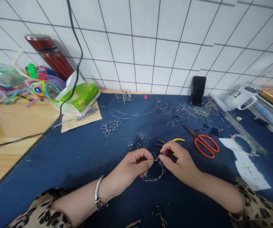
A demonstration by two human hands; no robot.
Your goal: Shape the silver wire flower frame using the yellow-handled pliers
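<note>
We held a beaded wire ring (155,180), a thin, springy loop of silvery metal strung with small pink beads, its upper part gathered into finer wire loops. Around it we had a matte dark-blue mat (84,164), a spiky tangle of loose wire (198,109), a petal-shaped beaded wire flower (111,126) and scissors (206,145) with smooth orange handles. Yellow-handled pliers (178,140) lay just beyond our right hand (178,161), partly hidden by it.

The ring sat between our hands, its lower curve hanging toward us. Our left hand (134,164) pinched its upper edge between thumb and forefinger; our right hand pinched the wire close by, thumb and forefinger nearly meeting, the two sets of fingertips just apart.

On the glossy white mug (242,96) we read "13" above "14"; on the green printed packet (86,95) we could make out no words.
</note>
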